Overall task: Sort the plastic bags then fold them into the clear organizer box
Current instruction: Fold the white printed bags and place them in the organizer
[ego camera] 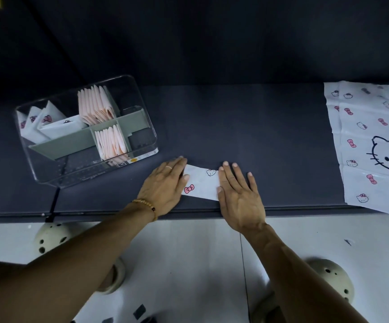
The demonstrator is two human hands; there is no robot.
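Fold step in hand: left hand (165,186) & right hand (240,194), fingers flat/released, press white bag strip (201,183) on tabletop (247,127) beside clear organizer box (142,145); next prob. needs triangle folds.

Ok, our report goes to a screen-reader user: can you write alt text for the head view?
Left hand and right hand press flat on a folded white cat-print plastic bag on a dark table. Left stands a clear organizer box holding folded bags; right lies an unfolded white cat-print bag.
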